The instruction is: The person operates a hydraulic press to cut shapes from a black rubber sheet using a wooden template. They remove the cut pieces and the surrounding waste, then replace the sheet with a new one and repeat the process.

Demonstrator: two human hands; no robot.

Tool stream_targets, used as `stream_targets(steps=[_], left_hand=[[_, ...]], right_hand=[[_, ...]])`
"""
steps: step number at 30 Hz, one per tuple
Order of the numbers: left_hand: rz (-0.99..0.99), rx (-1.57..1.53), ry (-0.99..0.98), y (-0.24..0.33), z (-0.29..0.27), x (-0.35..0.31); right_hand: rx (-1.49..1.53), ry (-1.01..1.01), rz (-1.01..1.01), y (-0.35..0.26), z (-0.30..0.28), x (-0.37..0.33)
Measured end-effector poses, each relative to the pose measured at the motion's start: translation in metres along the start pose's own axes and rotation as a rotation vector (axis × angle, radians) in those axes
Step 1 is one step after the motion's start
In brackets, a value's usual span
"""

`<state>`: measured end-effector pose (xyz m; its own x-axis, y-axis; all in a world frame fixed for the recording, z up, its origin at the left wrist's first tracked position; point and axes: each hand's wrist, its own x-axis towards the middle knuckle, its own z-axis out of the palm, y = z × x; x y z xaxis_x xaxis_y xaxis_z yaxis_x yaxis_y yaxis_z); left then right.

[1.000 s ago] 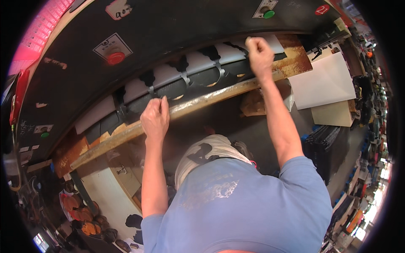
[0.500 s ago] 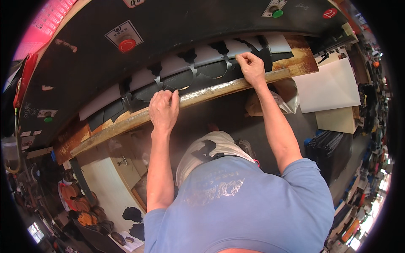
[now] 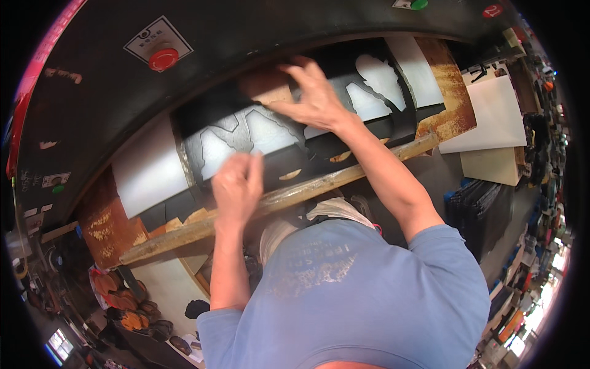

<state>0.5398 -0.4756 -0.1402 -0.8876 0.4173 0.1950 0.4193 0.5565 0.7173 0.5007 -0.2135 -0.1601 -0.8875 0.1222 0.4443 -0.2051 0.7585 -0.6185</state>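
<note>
A black sheet [image 3: 393, 126] with large shaped cut-outs lies on the press bed, and white backing [image 3: 221, 154] shows through the openings. My right hand [image 3: 319, 101] reaches over its middle, thumb and fingers spread apart. Beside the fingertips is a blurred brown, wood-coloured patch [image 3: 267, 89]; whether it is a loose block or the board below is unclear. My left hand [image 3: 236, 190] is smeared by motion, its fingers curled in at the near edge of the sheet. What those fingers pinch, if anything, is hidden.
Above the bed hangs the dark press head with a red push button [image 3: 163, 59] and a green button [image 3: 420, 4]. A worn wooden rail [image 3: 307, 192] runs along the front. White sheets [image 3: 491, 117] lie at right; brown and orange pieces [image 3: 126, 301] are stacked lower left.
My right hand has moved left and inward over the sheet, its fingers now spread. My left hand is slightly lower. Pale openings now show where dark shapes were, and my view has shifted.
</note>
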Motion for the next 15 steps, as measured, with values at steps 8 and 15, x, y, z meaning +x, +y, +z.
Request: stream_targets(steps=[8,15], left_hand=[[0.232,0.324,0.184,-0.05,0.018,0.093],[0.228,0.291,0.17,-0.051,0.024,0.087]], right_hand=[[-0.014,-0.108,-0.036,-0.002,0.035,0.04],[0.49,0.04,0.136,0.02,-0.045,0.039]])
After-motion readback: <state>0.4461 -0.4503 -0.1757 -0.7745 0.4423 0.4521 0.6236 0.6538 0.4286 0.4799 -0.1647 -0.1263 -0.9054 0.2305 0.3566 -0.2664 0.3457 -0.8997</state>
